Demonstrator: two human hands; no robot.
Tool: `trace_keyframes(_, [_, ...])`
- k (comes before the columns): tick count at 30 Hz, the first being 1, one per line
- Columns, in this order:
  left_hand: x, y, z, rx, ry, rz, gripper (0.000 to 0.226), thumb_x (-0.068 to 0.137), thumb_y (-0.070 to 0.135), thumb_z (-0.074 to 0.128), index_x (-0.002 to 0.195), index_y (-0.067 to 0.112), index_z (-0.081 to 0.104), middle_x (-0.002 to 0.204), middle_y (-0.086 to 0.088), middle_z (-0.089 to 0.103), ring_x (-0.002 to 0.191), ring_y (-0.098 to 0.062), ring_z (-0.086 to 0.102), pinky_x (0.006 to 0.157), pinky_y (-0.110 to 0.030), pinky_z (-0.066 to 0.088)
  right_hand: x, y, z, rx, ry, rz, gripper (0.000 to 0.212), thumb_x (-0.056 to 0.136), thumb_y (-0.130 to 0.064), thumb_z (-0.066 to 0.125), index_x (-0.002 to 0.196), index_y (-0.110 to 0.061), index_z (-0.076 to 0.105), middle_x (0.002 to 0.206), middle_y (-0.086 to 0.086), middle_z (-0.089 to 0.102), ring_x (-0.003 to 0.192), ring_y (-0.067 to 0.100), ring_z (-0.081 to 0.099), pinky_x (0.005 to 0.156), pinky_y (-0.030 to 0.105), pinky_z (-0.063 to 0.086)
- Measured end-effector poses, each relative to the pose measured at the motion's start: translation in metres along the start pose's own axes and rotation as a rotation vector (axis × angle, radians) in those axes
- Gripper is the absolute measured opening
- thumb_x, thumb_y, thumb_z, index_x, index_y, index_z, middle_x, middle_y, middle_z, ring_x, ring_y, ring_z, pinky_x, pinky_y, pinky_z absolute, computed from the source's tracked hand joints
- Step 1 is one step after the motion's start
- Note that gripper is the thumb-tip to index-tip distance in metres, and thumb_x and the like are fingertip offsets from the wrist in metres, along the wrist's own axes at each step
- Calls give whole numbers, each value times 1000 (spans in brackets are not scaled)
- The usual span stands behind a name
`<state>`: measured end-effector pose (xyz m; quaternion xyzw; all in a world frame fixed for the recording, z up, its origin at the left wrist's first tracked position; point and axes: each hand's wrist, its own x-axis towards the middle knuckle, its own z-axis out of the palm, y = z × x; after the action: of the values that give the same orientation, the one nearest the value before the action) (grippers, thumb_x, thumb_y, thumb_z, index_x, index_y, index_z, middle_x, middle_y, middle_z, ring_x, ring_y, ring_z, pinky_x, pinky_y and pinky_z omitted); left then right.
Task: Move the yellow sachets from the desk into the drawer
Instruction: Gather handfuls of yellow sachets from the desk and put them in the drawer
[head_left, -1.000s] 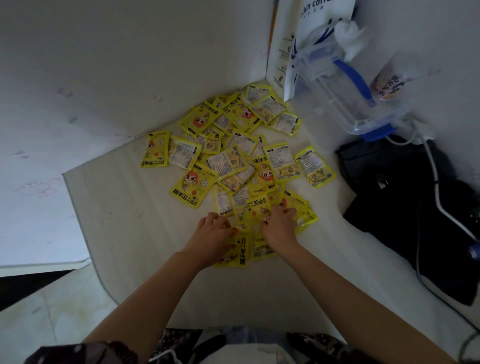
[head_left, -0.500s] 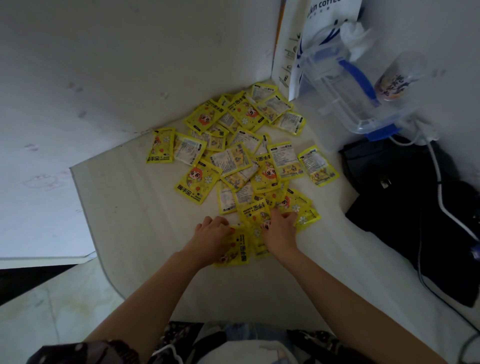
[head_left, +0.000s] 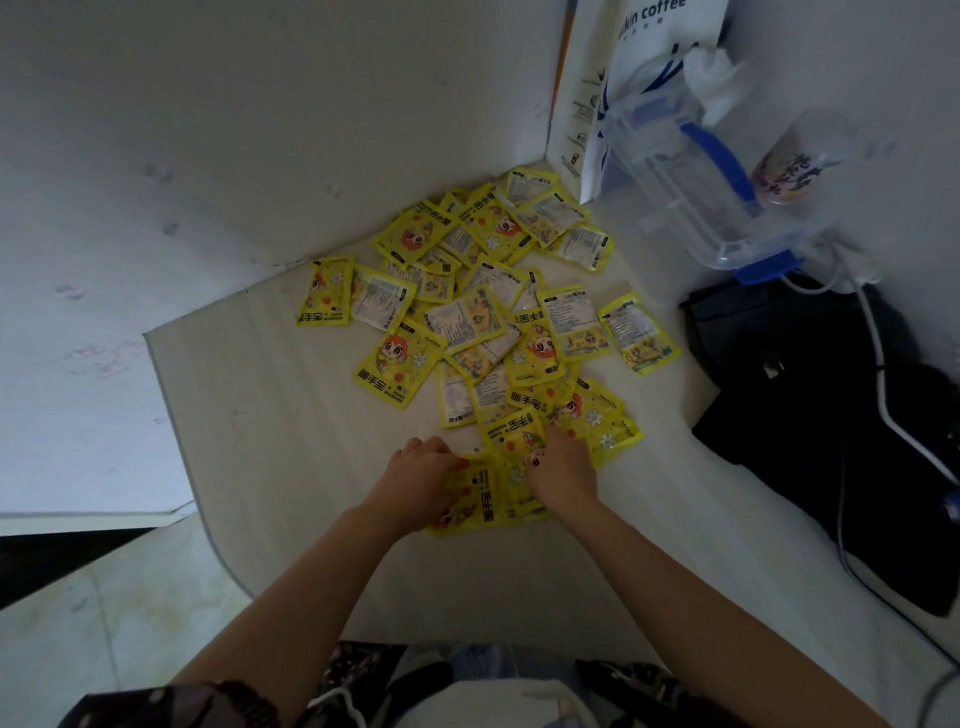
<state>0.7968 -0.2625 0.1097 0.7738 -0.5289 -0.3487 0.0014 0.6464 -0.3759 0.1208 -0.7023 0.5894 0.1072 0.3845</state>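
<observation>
Several yellow sachets (head_left: 467, 312) lie scattered in a loose heap on the pale desk (head_left: 291, 415), running from the back corner towards me. My left hand (head_left: 421, 480) and my right hand (head_left: 563, 470) are at the near end of the heap, close together. Between them sits a small bunch of sachets (head_left: 488, 493). My left thumb lies over the bunch and the fingers curl round its left edge. My right hand pinches its right side, thumb on top. No drawer is in view.
A clear plastic box with a blue handle (head_left: 691, 197), a white paper bag (head_left: 649, 62) and a cup (head_left: 795, 161) stand at the back right. A black bag (head_left: 831, 415) with a white cable (head_left: 883, 405) fills the right. The desk's curved edge (head_left: 171, 415) drops off at left.
Both hands have stayed at the near end of the heap, drawing the closest sachets together between them. The rest of the heap has not moved.
</observation>
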Motion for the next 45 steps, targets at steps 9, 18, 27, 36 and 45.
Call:
trace_keyframes(9, [-9,-30,-21,-366,84,-136,35,76,23,76,108,19,63,111,-3,58,99,-23,58,82,-30,48,7,-6,-20,94,-36,-68,36,89,-22,60,122,-9,49,108,9,57,95,27,55,63,27,37])
trace_keyframes(18, [8,-57,-75,-847,377,-307,65,68,10,84,123,30,57,103,-4,62,88,-21,63,69,-40,58,48,-35,-70,229,68,-57,51,93,-18,57,135,-4,33,97,7,46,83,23,52,67,30,42])
trace_keyframes(27, [52,-62,-99,-979,435,-458,31,74,12,79,103,20,70,99,-4,70,89,-25,69,77,-46,59,99,-58,-71,215,96,11,28,88,-21,66,105,-2,54,83,8,51,75,21,51,69,36,44])
trace_keyframes(36, [71,-75,-90,-499,391,-421,33,73,31,70,99,11,68,93,-10,68,87,-32,64,85,-50,52,114,-51,-61,58,77,96,49,90,-33,61,128,-4,49,129,17,54,117,37,52,94,43,46])
trace_keyframes(45, [73,-69,-89,-535,377,-482,32,77,24,74,104,11,62,95,-10,66,91,-32,62,79,-43,53,113,-47,-60,258,10,154,32,84,-26,69,104,-4,56,92,12,56,90,31,58,70,36,44])
